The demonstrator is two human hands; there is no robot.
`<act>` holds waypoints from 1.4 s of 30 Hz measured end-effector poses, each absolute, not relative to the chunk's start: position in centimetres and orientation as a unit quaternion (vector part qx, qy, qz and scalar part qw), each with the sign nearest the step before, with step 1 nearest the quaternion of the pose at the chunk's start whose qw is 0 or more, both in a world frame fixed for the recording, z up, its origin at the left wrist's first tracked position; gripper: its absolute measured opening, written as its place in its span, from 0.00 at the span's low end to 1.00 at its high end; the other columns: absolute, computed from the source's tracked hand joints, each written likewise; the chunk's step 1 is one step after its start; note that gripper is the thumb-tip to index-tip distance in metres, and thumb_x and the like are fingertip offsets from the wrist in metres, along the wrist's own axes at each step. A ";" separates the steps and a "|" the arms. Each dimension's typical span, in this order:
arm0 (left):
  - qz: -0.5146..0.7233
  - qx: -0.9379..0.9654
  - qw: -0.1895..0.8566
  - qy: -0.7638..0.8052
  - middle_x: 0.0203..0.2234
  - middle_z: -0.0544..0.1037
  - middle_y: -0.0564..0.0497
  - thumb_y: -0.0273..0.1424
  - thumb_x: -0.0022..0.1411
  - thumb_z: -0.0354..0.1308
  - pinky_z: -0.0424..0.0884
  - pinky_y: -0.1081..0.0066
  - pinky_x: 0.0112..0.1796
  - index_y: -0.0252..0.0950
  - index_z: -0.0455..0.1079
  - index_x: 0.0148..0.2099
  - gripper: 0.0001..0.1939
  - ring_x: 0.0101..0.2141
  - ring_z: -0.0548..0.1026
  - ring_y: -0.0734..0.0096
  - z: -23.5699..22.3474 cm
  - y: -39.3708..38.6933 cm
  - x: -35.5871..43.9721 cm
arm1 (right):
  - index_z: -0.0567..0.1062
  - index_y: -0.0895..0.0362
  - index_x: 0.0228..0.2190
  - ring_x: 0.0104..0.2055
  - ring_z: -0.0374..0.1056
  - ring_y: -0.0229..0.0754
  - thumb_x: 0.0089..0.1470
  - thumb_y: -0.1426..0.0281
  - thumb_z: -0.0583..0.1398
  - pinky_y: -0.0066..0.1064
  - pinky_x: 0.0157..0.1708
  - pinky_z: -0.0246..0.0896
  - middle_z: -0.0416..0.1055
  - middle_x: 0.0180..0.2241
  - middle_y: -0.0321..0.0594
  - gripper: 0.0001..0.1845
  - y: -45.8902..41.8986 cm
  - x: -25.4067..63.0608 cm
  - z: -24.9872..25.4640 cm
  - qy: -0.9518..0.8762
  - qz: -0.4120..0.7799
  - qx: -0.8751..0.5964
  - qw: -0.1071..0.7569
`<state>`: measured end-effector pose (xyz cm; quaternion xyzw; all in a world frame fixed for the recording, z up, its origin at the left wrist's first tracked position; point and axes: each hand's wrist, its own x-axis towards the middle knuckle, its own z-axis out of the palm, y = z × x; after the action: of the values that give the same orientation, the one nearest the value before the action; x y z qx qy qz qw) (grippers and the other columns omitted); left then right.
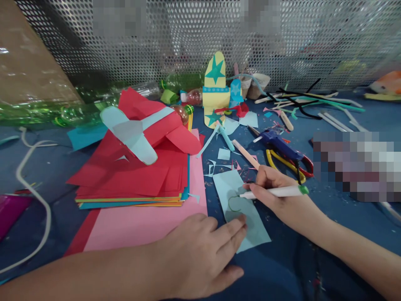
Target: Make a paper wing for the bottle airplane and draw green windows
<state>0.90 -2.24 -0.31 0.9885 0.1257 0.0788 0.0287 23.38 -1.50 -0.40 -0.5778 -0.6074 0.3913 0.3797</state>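
A slanted sheet of light blue paper lies on the dark blue table, bearing a curved green line. My left hand rests flat with its fingertips on the paper's lower left, fingers stretched out. In my right hand is a white marker with a green end, its tip at the drawn curve. Left of the paper, a stack of coloured sheets sits over a pink sheet. On the stack lies a red paper plane with pale blue wings.
A blue glue gun and yellow-and-red handled pliers lie beyond my right hand. A yellow paper shape with stars stands near the perforated metal panel. Plastic bottles line the back; a white cord curves at left. Paper scraps are scattered mid-table.
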 end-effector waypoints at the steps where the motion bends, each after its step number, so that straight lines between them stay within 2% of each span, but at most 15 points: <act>1: 0.079 0.989 0.028 0.125 0.59 0.74 0.42 0.42 0.72 0.47 0.72 0.63 0.25 0.28 0.70 0.60 0.26 0.28 0.77 0.63 -0.3 -2.2 0.9 | 0.58 0.49 0.21 0.22 0.57 0.39 0.54 0.70 0.58 0.32 0.24 0.57 0.56 0.19 0.28 0.15 -1.5 23.4 -0.4 -0.607 0.393 -0.577 0.380; 7: 0.081 0.988 0.029 0.127 0.59 0.74 0.43 0.43 0.71 0.49 0.71 0.63 0.25 0.29 0.70 0.60 0.26 0.27 0.77 0.63 -0.4 -2.1 0.9 | 0.57 0.49 0.20 0.23 0.57 0.38 0.52 0.68 0.58 0.38 0.35 0.69 0.54 0.20 0.27 0.14 -1.4 23.6 -0.1 -0.606 0.402 -0.570 0.382; 14: 0.067 0.989 0.041 0.129 0.60 0.73 0.42 0.42 0.72 0.47 0.73 0.62 0.25 0.28 0.69 0.61 0.26 0.28 0.77 0.62 -0.4 -2.2 0.9 | 0.56 0.49 0.19 0.23 0.57 0.36 0.49 0.70 0.57 0.40 0.45 0.72 0.50 0.19 0.26 0.14 -1.5 23.3 0.1 -0.608 0.413 -0.556 0.388; 19: 0.067 0.988 0.044 0.132 0.60 0.74 0.42 0.42 0.72 0.47 0.72 0.62 0.25 0.29 0.70 0.60 0.26 0.28 0.77 0.62 -0.4 -2.2 0.9 | 0.57 0.49 0.19 0.25 0.60 0.38 0.49 0.72 0.57 0.38 0.42 0.72 0.52 0.20 0.27 0.14 -1.6 23.4 0.0 -0.613 0.416 -0.553 0.380; 24: 0.076 0.987 0.047 0.131 0.60 0.74 0.43 0.42 0.72 0.47 0.72 0.62 0.25 0.28 0.70 0.59 0.26 0.29 0.78 0.61 -0.6 -2.1 0.9 | 0.57 0.49 0.19 0.26 0.62 0.40 0.49 0.72 0.56 0.38 0.43 0.69 0.52 0.19 0.27 0.15 -1.7 23.3 0.0 -0.626 0.422 -0.539 0.373; 28: 0.075 0.988 0.045 0.131 0.60 0.73 0.43 0.42 0.72 0.46 0.72 0.62 0.25 0.28 0.70 0.60 0.26 0.29 0.78 0.62 -0.5 -2.2 0.9 | 0.58 0.49 0.18 0.27 0.63 0.40 0.50 0.72 0.57 0.32 0.31 0.64 0.54 0.19 0.28 0.15 -1.9 23.2 0.0 -0.630 0.420 -0.535 0.376; 32: 0.076 0.987 0.042 0.133 0.61 0.73 0.43 0.42 0.72 0.46 0.72 0.62 0.26 0.28 0.70 0.60 0.27 0.29 0.78 0.62 -0.4 -2.3 0.9 | 0.63 0.50 0.23 0.20 0.55 0.35 0.56 0.69 0.58 0.28 0.20 0.53 0.59 0.19 0.26 0.12 -1.8 23.2 0.3 -0.614 0.412 -0.540 0.402; 36: 0.066 0.988 0.039 0.133 0.62 0.71 0.43 0.43 0.73 0.45 0.73 0.62 0.27 0.28 0.68 0.62 0.27 0.30 0.79 0.61 -0.4 -2.3 0.9 | 0.67 0.52 0.28 0.22 0.59 0.35 0.55 0.68 0.59 0.27 0.21 0.54 0.64 0.21 0.28 0.05 -0.9 23.1 0.8 -0.607 0.408 -0.542 0.414; 40: 0.062 0.988 0.047 0.134 0.62 0.71 0.43 0.43 0.72 0.45 0.73 0.62 0.27 0.29 0.68 0.62 0.28 0.30 0.79 0.61 -0.4 -2.3 0.9 | 0.66 0.52 0.25 0.21 0.57 0.35 0.51 0.70 0.60 0.27 0.20 0.50 0.63 0.21 0.29 0.07 0.1 22.9 0.9 -0.607 0.418 -0.536 0.412; 42: 0.067 0.988 0.046 0.133 0.62 0.72 0.43 0.43 0.72 0.45 0.72 0.62 0.26 0.28 0.68 0.62 0.28 0.29 0.79 0.62 -0.4 -2.3 0.8 | 0.64 0.51 0.22 0.20 0.54 0.35 0.50 0.70 0.60 0.28 0.20 0.49 0.59 0.18 0.27 0.10 0.6 22.8 0.8 -0.607 0.425 -0.534 0.407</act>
<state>0.83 -2.29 -0.44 0.9878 0.1331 0.0668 0.0458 22.83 0.62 0.77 -0.5344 -0.6066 0.4252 0.4071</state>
